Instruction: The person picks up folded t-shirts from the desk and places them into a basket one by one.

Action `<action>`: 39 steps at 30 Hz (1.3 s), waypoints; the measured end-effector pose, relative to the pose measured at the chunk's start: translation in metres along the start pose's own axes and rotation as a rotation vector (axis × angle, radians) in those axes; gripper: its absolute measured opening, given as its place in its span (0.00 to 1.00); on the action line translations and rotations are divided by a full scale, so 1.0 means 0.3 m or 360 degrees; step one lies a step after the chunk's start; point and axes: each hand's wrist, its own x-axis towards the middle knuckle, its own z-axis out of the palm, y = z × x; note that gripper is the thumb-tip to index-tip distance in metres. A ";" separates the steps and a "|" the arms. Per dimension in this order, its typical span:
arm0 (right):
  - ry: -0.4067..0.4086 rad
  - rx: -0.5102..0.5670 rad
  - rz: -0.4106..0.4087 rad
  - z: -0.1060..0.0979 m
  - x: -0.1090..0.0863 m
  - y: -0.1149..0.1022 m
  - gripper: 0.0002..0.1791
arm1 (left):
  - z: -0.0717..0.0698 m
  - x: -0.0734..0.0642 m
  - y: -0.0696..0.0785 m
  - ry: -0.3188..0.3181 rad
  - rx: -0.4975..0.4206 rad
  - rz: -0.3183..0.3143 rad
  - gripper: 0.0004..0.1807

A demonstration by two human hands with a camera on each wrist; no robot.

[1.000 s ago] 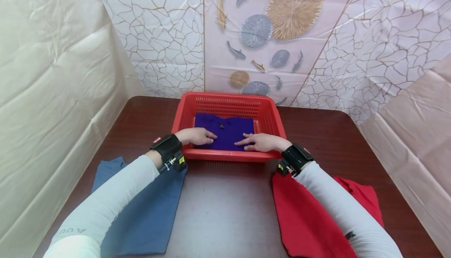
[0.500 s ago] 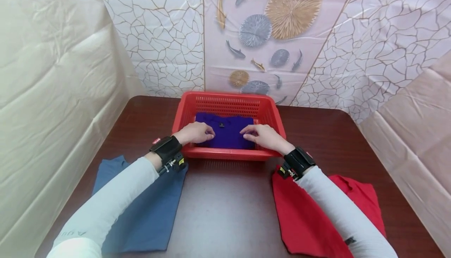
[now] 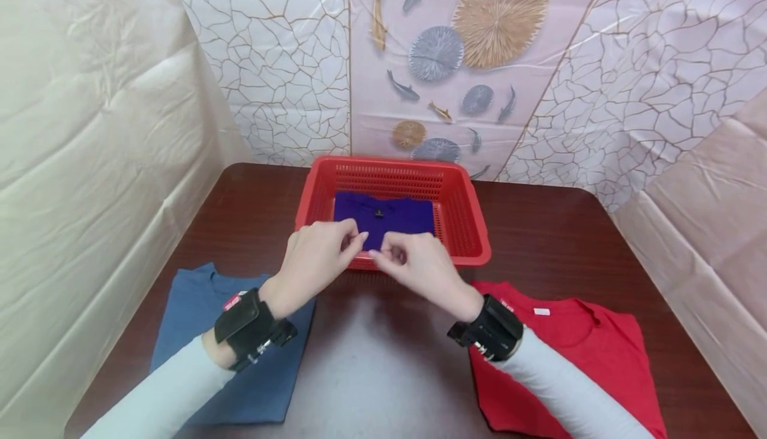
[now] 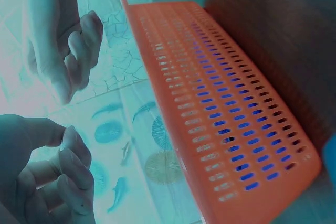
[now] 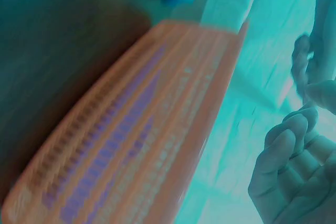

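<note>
Both bare hands hover in front of the red basket (image 3: 466,229), fingertips close together and fingers loosely curled, with nothing in them. The left hand (image 3: 314,256) overlaps the basket's front left rim in the head view; the right hand (image 3: 427,269) overlaps the front rim right of centre. Inside the basket lies a folded purple shirt (image 3: 395,216), its neck label showing and its near edge partly hidden by the hands. Through the slotted front wall (image 4: 226,103) in the left wrist view, purple cloth shows low down. The right wrist view is blurred.
A folded blue shirt (image 3: 263,372) lies at the left of the dark wooden table (image 3: 533,226). At the right lies a folded red shirt (image 3: 575,352), its neckline towards the back. Patterned sheets (image 3: 287,59) hang behind the table, and plain pale sheets flank it.
Both hands lifted off the purple shirt, where they lay with fingers spread, and came back towards the body and closer together. The purple shirt stayed in the basket.
</note>
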 end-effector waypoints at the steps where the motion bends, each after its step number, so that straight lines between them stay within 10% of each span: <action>1: 0.0000 0.0003 -0.0019 0.018 -0.009 -0.018 0.17 | -0.004 -0.020 0.000 0.0003 0.0010 -0.0008 0.12; 9: -0.0133 -0.0010 -0.0030 0.194 -0.070 -0.107 0.15 | -0.012 -0.194 -0.069 -0.0027 0.0103 -0.0197 0.10; 24: -0.0487 -0.0489 0.0009 0.361 -0.116 -0.161 0.27 | -0.052 -0.487 -0.394 0.0111 0.0411 -0.0514 0.09; 31: -0.0737 -0.0534 0.0171 0.384 -0.101 -0.183 0.35 | -0.127 -0.575 -0.492 -0.0083 0.0415 -0.0834 0.16; 39: -0.0727 -0.0530 0.0068 0.407 -0.078 -0.200 0.31 | -0.152 -0.624 -0.547 -0.0213 0.0426 -0.0946 0.26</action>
